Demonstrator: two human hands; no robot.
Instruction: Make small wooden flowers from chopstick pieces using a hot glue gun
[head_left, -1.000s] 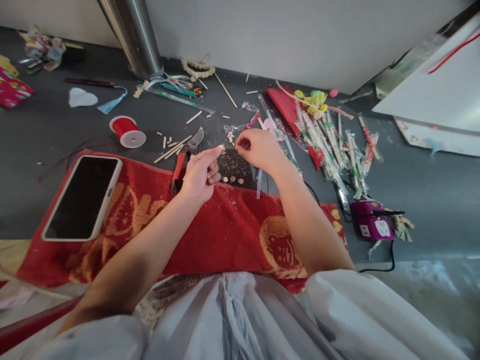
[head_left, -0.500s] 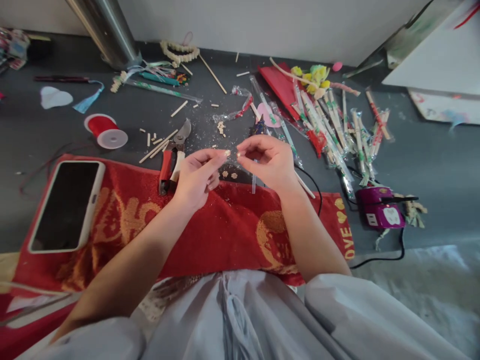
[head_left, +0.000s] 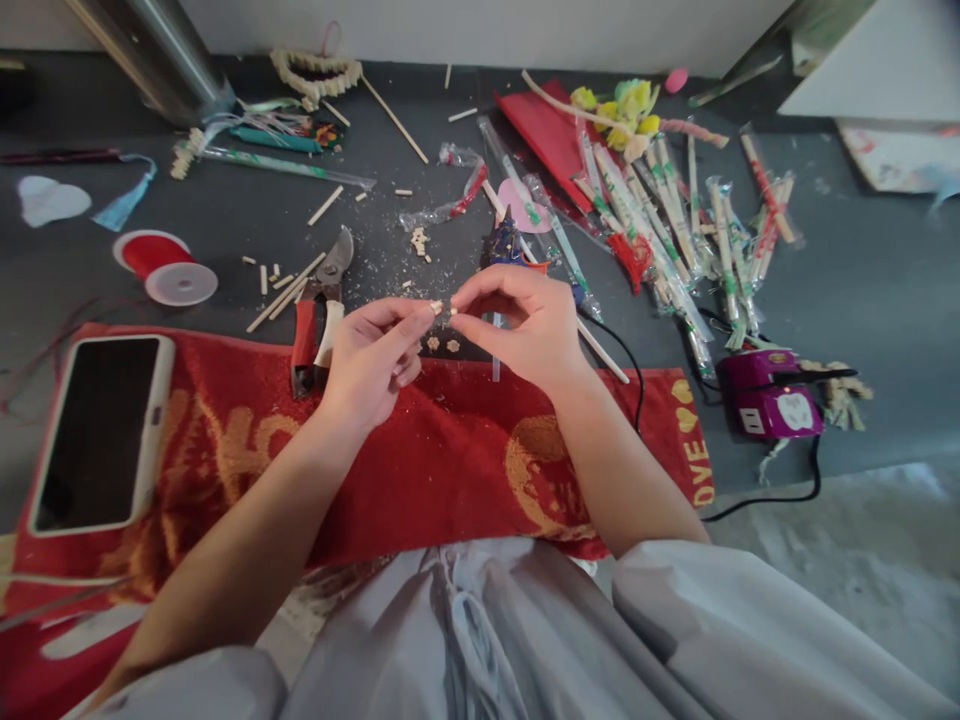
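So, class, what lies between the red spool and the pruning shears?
Between the red spool and the pruning shears lie short stick pieces and longer thin sticks, in the head view.

- Pruning shears (head_left: 319, 305) block us just outside our left hand (head_left: 375, 355).
- Beyond our right hand (head_left: 525, 325), a glue gun (head_left: 508, 238) stands in the way.
- A black cord (head_left: 636, 365) curves right of that wrist.
- Wrapped sticks (head_left: 652, 235) crowd us farther right.
- We have open tabletop (head_left: 885, 285) right of those, and between the red spool (head_left: 163, 267) and green-marked wrapper (head_left: 289, 168).
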